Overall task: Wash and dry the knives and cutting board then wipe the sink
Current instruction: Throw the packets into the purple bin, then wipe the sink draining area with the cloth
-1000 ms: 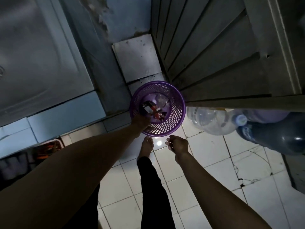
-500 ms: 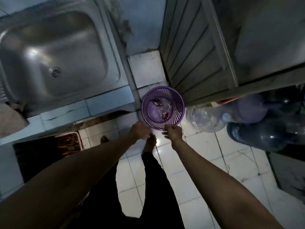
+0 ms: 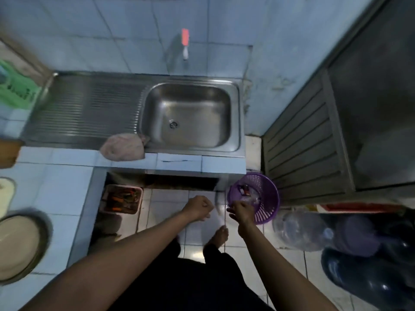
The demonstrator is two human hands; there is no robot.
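Tiled floor [image 3: 166, 212]; right hand [image 3: 241, 209] fingers [image 3: 233, 206] on purple basket [image 3: 266, 198] rim.

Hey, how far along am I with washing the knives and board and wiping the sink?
Looks done: the sink basin holds nothing, and no knives or cutting board can be made out on the drainboard. A cloth lies on its front edge. In hand: your right hand is at the purple basket on the floor; your left hand is curled, holding nothing visible. Whether the sink was wiped cannot be told.

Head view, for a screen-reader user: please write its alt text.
A person stands at an empty steel sink, both hands low over the tiled floor, the right hand at the rim of a purple wastebasket, the left hand curled beside it. A crumpled cloth lies on the sink's front edge.
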